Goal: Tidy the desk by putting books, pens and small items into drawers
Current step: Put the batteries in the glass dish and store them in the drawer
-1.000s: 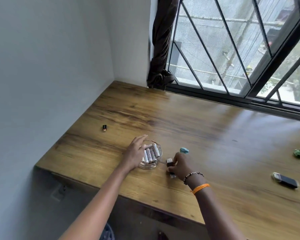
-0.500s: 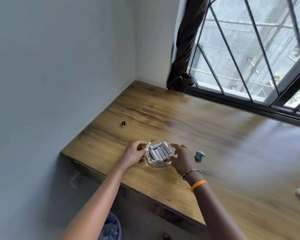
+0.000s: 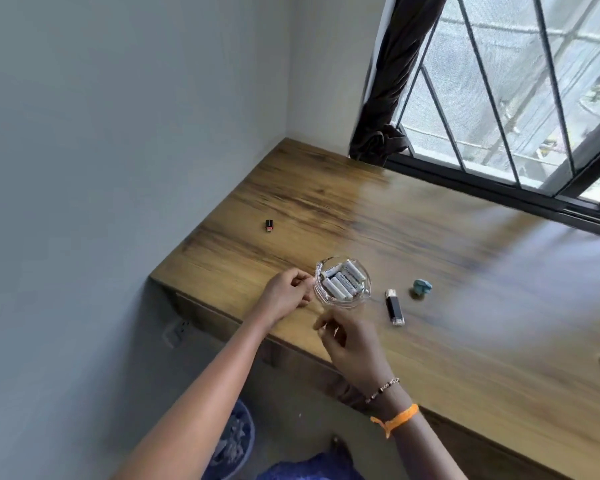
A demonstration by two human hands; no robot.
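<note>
left hand (image 3: pixel 284 294) lies on the desk (image 3: pixel 465 271) with fingers curled, fingertips at the left rim of the glass dish (image 3: pixel 342 284) of batteries (image 3: pixel 343 280); whether it actually grips the rim cannot be told. right hand (image 3: pixel 350 344) hovers just in front of the dish, fingers loosely curled, apparently holding nothing. black usb stick (image 3: pixel 394 307) lies just right of the dish, long axis pointing away from the person, nearer the right hand.
</note>
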